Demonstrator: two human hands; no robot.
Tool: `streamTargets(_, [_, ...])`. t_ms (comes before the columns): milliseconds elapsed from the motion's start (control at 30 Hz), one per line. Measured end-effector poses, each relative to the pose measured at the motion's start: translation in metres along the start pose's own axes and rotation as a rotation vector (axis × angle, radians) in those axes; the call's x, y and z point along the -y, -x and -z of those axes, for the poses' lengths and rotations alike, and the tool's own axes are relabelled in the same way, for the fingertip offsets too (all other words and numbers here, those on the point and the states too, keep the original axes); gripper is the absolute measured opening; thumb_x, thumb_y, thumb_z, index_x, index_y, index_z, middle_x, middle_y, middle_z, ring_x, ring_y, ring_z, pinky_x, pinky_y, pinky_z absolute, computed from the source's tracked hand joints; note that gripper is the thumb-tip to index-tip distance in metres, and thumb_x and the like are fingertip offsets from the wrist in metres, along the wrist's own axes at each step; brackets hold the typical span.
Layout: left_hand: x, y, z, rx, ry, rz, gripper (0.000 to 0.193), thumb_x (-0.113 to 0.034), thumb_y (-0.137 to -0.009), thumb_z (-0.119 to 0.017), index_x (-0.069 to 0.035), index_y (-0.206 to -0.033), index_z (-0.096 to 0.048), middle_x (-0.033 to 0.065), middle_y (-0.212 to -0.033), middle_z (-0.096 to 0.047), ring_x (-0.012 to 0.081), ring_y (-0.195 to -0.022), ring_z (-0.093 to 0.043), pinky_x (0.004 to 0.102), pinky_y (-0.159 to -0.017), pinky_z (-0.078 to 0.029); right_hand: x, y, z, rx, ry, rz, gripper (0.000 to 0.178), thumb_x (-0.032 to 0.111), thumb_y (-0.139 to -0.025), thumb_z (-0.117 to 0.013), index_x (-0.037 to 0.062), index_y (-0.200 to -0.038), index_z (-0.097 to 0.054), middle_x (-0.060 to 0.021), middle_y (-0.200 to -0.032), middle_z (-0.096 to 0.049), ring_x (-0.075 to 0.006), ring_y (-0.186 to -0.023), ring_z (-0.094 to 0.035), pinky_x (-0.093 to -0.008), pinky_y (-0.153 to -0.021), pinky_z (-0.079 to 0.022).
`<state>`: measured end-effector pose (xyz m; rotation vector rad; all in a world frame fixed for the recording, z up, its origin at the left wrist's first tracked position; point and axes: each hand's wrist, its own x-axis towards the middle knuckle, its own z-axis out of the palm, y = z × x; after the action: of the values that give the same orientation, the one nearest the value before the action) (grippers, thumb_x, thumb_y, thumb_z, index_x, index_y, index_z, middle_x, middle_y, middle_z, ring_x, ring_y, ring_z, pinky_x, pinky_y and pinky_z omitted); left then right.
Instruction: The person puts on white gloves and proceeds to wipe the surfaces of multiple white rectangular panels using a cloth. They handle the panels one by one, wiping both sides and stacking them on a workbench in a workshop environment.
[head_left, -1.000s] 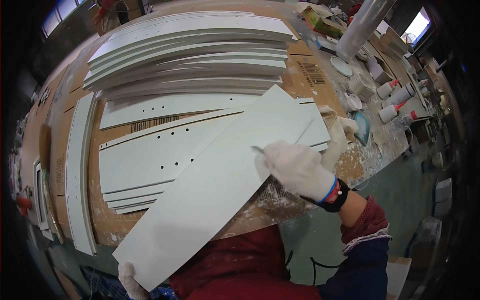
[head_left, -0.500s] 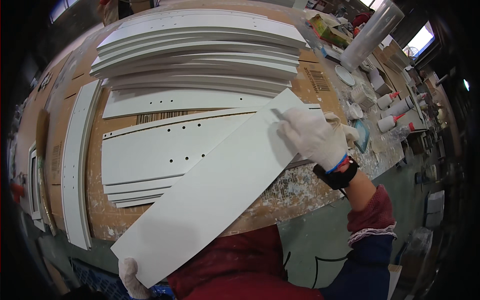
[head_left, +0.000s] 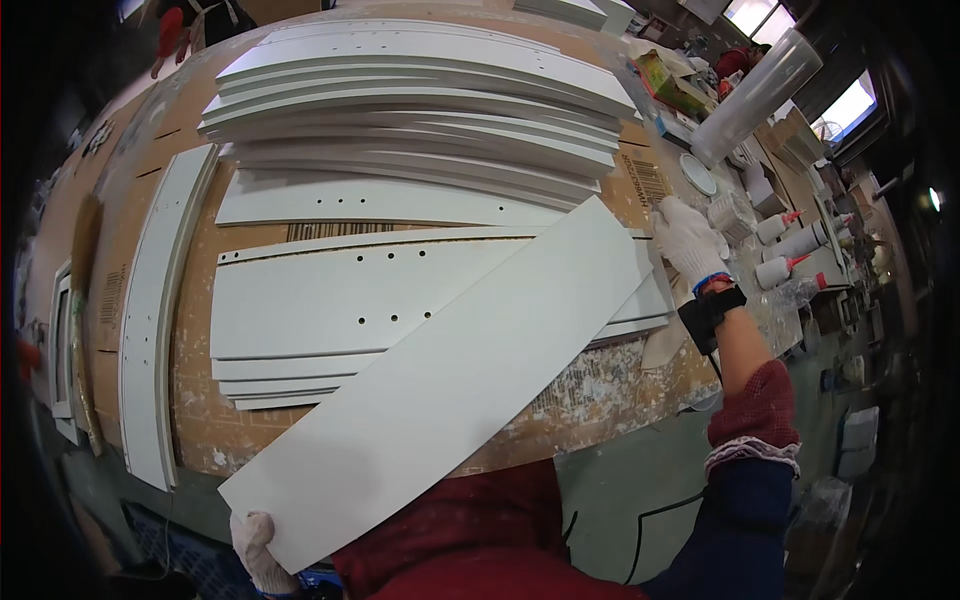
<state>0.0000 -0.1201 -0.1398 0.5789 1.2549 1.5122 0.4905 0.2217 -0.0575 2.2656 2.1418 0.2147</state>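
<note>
A long white panel [head_left: 450, 380] lies slanted across my front, its far end over a stack of drilled white boards [head_left: 310, 305]. My left hand [head_left: 262, 555], in a white glove, is closed on the panel's near left corner, thumb on its upper face. Past the panel's far right end, my gloved right hand [head_left: 690, 240] is over the cluttered side of the table. Its fingers bend downward and are partly hidden, so I cannot see whether they hold anything. A beige strip [head_left: 664, 340] hangs just below that hand.
A taller pile of white boards [head_left: 410, 110] fills the back of the cardboard-covered table [head_left: 195, 400]. One narrow board [head_left: 165, 320] and a brush [head_left: 85, 320] lie at left. Glue bottles [head_left: 775, 272], a white lid [head_left: 698, 174] and a clear film roll [head_left: 755, 95] stand at right.
My right hand has left the panel's face and moved right, off its far end. My left hand keeps its grip on the near corner, and the panel lies almost unchanged.
</note>
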Motion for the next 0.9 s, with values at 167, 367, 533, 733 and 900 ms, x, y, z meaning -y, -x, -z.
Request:
streamTargets(167, [0.02,0.009,0.037,-0.195,-0.106,-0.006,0.042,-0.026,-0.093,-0.051,0.006,-0.119,-0.044,0.0174,-0.104,-0.059,0.0244,-0.086,-0.066,0.0342,-0.071,-0.057,0.095,0.067,0.009,-0.115,-0.321,0.622,0.022,0.028,-0.091,-0.054,0.0057,-0.093,-0.057,-0.0175,-0.085,-0.062,-0.0356,-0.079,-0.062,-0.0427,-0.07,-0.05])
streamTargets(367, [0.011,0.002,0.029,-0.137,-0.184,-0.017,0.039,-0.026,-0.093,-0.05,0.006,-0.115,-0.045,0.0176,-0.104,-0.059,0.0241,-0.084,-0.066,0.0334,-0.07,-0.057,0.028,0.033,-0.009,-0.06,-0.114,0.175,0.024,0.028,-0.091,-0.051,0.0043,-0.093,-0.056,-0.021,-0.088,-0.064,-0.0389,-0.085,-0.063,-0.047,-0.072,-0.05])
streamTargets(533, [0.007,0.0,0.008,-0.054,-0.095,-0.029,0.043,-0.027,-0.092,-0.052,0.006,-0.119,-0.044,0.0174,-0.105,-0.059,0.0246,-0.086,-0.066,0.0334,-0.071,-0.056,-0.023,0.03,0.007,-0.105,-0.016,-0.039,0.025,0.029,-0.091,-0.051,0.0038,-0.095,-0.055,-0.0208,-0.091,-0.064,-0.0404,-0.087,-0.062,-0.049,-0.074,-0.047])
streamTargets(733, [0.0,0.005,-0.006,-0.144,0.052,-0.042,0.047,-0.022,-0.085,-0.057,0.009,-0.119,-0.047,0.0194,-0.107,-0.06,0.0278,-0.092,-0.065,0.0368,-0.077,-0.056,0.028,0.054,0.0,-0.087,-0.14,0.222,0.023,0.027,-0.092,-0.051,0.005,-0.097,-0.054,-0.0207,-0.093,-0.062,-0.0398,-0.087,-0.06,-0.0475,-0.073,-0.047])
streamTargets(900, [0.001,0.007,-0.012,-0.263,-0.13,0.044,0.039,-0.027,-0.095,-0.048,0.006,-0.117,-0.051,0.0146,-0.106,-0.061,0.0228,-0.089,-0.064,0.0334,-0.077,-0.054,0.036,0.066,-0.009,-0.096,-0.039,0.197,0.026,0.029,-0.091,-0.053,0.0039,-0.091,-0.056,-0.0198,-0.081,-0.063,-0.0409,-0.076,-0.063,-0.0507,-0.068,-0.05])
